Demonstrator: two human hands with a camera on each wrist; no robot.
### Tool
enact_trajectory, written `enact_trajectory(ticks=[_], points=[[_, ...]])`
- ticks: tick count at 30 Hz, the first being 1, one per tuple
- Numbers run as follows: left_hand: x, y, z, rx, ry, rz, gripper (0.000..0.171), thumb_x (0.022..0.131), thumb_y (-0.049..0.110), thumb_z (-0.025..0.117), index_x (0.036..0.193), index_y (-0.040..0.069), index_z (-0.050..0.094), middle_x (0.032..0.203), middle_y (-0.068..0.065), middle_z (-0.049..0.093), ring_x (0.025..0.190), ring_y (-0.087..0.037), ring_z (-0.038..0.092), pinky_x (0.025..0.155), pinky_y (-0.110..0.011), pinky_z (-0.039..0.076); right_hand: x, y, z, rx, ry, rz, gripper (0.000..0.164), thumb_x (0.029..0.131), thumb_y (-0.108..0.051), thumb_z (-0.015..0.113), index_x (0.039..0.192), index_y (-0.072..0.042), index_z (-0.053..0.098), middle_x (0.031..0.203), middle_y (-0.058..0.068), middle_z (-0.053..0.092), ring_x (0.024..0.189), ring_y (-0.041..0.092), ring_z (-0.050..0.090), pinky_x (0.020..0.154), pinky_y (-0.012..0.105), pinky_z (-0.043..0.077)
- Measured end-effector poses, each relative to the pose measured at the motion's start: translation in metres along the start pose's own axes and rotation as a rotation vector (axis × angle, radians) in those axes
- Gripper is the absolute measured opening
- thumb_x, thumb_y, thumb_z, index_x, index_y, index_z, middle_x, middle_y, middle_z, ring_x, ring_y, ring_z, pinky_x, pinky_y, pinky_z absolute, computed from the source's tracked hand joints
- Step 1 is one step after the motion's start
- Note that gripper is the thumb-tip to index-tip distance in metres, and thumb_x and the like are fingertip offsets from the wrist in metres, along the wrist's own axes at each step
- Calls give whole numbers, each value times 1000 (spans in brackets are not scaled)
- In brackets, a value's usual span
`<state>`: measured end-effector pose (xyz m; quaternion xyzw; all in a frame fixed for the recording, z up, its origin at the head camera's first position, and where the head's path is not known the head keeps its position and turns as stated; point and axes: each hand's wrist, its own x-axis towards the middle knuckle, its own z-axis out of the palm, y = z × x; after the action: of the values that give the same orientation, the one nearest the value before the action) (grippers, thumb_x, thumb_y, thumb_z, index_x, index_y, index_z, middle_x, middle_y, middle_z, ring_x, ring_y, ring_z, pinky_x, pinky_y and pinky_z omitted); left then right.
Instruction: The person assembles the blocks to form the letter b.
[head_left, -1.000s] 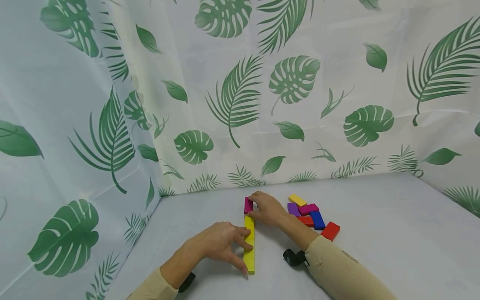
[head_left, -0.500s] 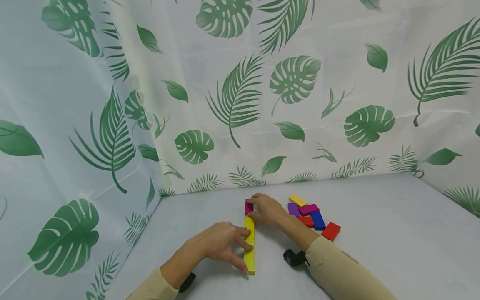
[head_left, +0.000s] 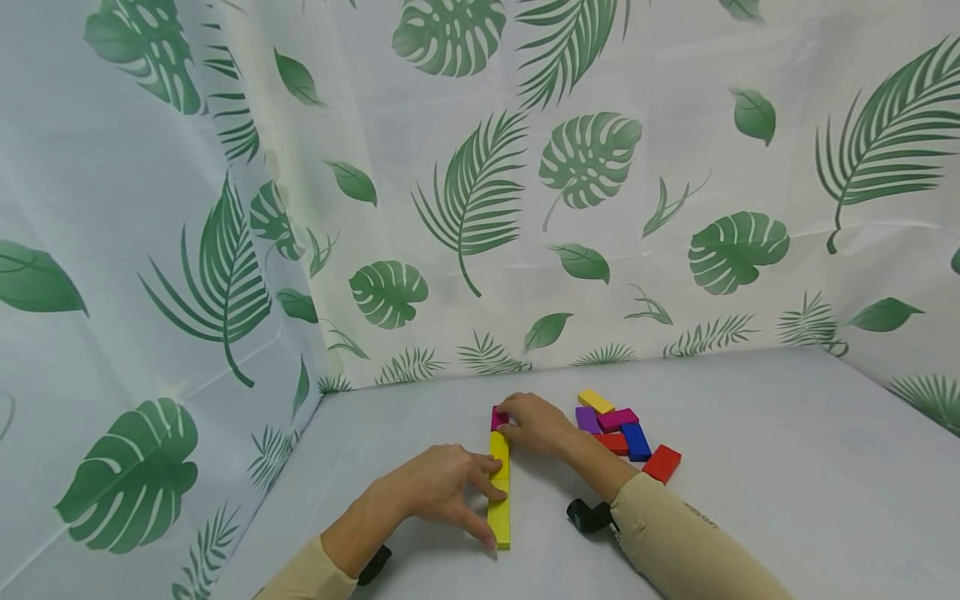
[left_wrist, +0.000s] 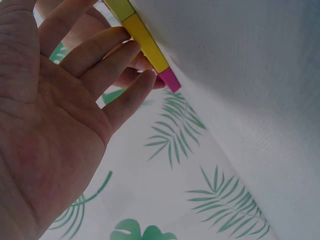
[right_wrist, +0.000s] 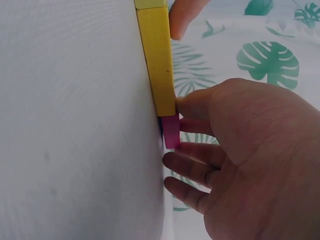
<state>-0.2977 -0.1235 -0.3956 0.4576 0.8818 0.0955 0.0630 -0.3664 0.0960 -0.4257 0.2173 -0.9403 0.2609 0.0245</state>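
Two yellow blocks lie end to end in the head view, a lime-yellow one (head_left: 498, 525) nearer me and a deeper yellow one (head_left: 498, 446) beyond. A magenta block (head_left: 498, 419) continues their line at the far end. My right hand (head_left: 536, 425) pinches this magenta block, partly covering it; the right wrist view shows its thumb by the seam with the yellow block (right_wrist: 157, 62). My left hand (head_left: 442, 483) rests along the left side of the yellow blocks, fingers loosely extended and its thumb by the near end. In the left wrist view its fingertips touch the row's side.
Right of the row lies a loose group of blocks: yellow (head_left: 596, 402), purple (head_left: 587, 419), magenta (head_left: 618, 418), red (head_left: 613, 442) and blue (head_left: 636, 442). Another red block (head_left: 662, 462) lies closest to my right sleeve (head_left: 690, 533). A leaf-patterned sheet (head_left: 480, 325) rises behind the table.
My right hand has drawn slightly nearer to me with the magenta block, and less of that block shows beyond the yellow one. My left hand has stayed put.
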Motion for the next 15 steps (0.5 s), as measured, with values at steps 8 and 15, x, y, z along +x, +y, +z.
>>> enact_trajectory(ticks=[8, 15], points=[[1, -2, 1, -5, 4, 3, 60, 70, 74, 82, 119, 40, 78, 146, 4, 63, 138, -6, 56, 111, -39, 51, 1, 1, 1, -11, 3, -3, 33, 99, -17, 71, 131, -8, 72, 135, 11, 69, 127, 32, 61, 110, 50, 50], [1, -1, 1, 11, -3, 1, 60, 71, 75, 80, 120, 41, 77, 147, 4, 62, 139, -7, 56, 110, -40, 51, 2, 2, 1, -31, -18, -71, 32, 100, -9, 65, 131, -10, 74, 140, 15, 65, 131, 37, 57, 111, 55, 49]])
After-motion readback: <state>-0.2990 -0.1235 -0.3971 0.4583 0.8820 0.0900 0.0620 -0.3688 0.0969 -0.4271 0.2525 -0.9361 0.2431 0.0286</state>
